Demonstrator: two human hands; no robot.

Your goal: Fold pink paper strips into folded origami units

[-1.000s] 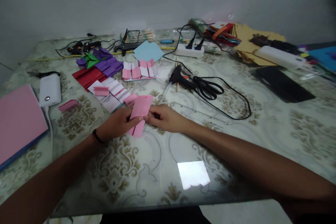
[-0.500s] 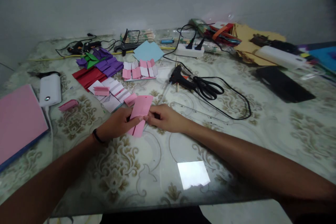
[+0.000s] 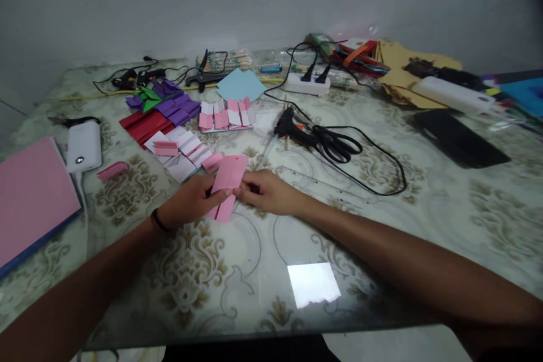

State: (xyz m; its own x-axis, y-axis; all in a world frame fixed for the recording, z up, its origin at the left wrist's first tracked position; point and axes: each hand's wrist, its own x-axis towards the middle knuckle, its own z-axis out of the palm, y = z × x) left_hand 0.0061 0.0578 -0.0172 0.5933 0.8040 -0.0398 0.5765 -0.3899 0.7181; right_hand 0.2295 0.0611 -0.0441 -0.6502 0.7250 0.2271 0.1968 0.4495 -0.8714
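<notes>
Between my two hands is a folded piece of pink paper (image 3: 231, 172), tilted above the table. My left hand (image 3: 195, 199) is closed on its left side, thumb lying across the front. Fingertips of my right hand (image 3: 265, 191) pinch its right edge, close to the left thumb. A lower pink flap shows beneath the thumbs; the fingers behind the paper are hidden. Just beyond the left hand lie folded white and pink paper pieces (image 3: 182, 147). Farther back is another row of pink and white folded paper (image 3: 227, 115).
A black glue gun (image 3: 297, 129) with its looped cord lies beyond my right hand. A white power strip (image 3: 307, 85) is behind it. At left are a white power bank (image 3: 85, 147) and a pink paper stack (image 3: 34, 198). A black phone (image 3: 460, 138) lies at right.
The view has shifted very slightly. Both hands keep the same hold on the pink paper, with no clear movement of it.
</notes>
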